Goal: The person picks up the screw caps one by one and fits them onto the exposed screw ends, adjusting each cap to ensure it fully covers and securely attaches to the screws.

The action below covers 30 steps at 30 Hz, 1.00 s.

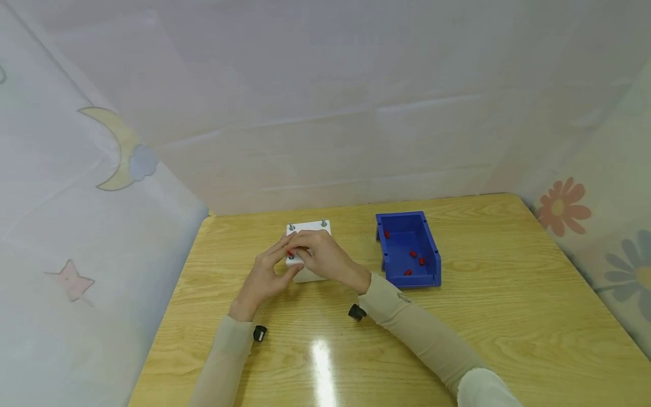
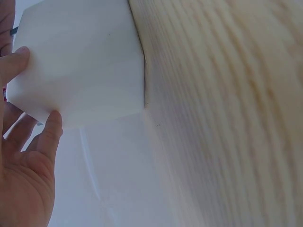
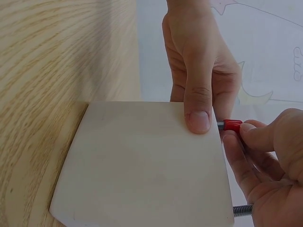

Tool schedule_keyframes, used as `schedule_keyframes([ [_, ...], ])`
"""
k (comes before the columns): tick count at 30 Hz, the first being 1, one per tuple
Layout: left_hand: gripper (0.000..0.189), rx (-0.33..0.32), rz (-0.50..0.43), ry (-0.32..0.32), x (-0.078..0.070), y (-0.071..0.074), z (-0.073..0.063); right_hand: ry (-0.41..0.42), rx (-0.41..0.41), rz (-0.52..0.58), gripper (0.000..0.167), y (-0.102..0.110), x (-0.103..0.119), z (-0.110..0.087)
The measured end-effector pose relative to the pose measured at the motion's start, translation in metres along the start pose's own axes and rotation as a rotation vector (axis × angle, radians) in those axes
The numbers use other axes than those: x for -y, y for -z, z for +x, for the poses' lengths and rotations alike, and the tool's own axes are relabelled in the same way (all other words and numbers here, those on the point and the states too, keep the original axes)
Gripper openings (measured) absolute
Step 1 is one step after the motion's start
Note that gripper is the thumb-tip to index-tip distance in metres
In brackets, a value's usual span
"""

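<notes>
Red cap (image 3: 232, 125) is being pinched between the right hand's (image 1: 325, 254) thumb and fingertips and is being held on a threaded bolt (image 3: 220, 126) at the near left corner of a white block (image 3: 142, 165). The block is being gripped by the left hand (image 1: 264, 277), its thumb being pressed against the near side. Cursive lettering (image 3: 297, 64) is being shown on the backdrop by the right wrist view alone, too unclear to be read; a dark mark (image 1: 404, 297) is being borne by the right sleeve, too small to be read. By that wrist view a second bolt (image 3: 242, 210) is also being revealed beside the right hand, while two far bolts (image 1: 324, 223) are being shown by the head view. Four loose caps (image 1: 413, 254) are being held in a blue bin (image 1: 414, 281), which is being supported by the wooden table (image 1: 508, 294).
</notes>
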<state>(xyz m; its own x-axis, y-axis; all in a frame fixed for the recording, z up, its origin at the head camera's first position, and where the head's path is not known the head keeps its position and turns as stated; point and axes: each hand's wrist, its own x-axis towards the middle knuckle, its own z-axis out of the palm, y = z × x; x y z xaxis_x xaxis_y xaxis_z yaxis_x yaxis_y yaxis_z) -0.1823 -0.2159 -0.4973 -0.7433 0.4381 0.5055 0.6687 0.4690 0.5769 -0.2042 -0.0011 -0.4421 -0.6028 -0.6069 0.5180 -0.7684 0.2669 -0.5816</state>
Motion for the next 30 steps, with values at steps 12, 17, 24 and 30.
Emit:
schedule_keyframes([
  [12,0.061,0.006,-0.01,0.017,0.0007,-0.0001,0.0001,-0.021,0.019,-0.012,0.018,0.0,0.0001,0.0012],
  [17,0.06,0.005,-0.015,0.011,0.0004,-0.0001,0.0002,-0.032,0.03,-0.022,0.019,0.0,0.0,0.001],
  [24,0.062,0.006,-0.016,0.008,0.0012,0.0002,0.0,-0.038,0.043,-0.029,0.02,0.0,0.0008,0.0014],
  [30,0.062,0.01,-0.017,0.015,0.0012,0.0007,-0.0003,-0.043,0.052,-0.034,0.019,-0.0002,0.0011,0.0023],
])
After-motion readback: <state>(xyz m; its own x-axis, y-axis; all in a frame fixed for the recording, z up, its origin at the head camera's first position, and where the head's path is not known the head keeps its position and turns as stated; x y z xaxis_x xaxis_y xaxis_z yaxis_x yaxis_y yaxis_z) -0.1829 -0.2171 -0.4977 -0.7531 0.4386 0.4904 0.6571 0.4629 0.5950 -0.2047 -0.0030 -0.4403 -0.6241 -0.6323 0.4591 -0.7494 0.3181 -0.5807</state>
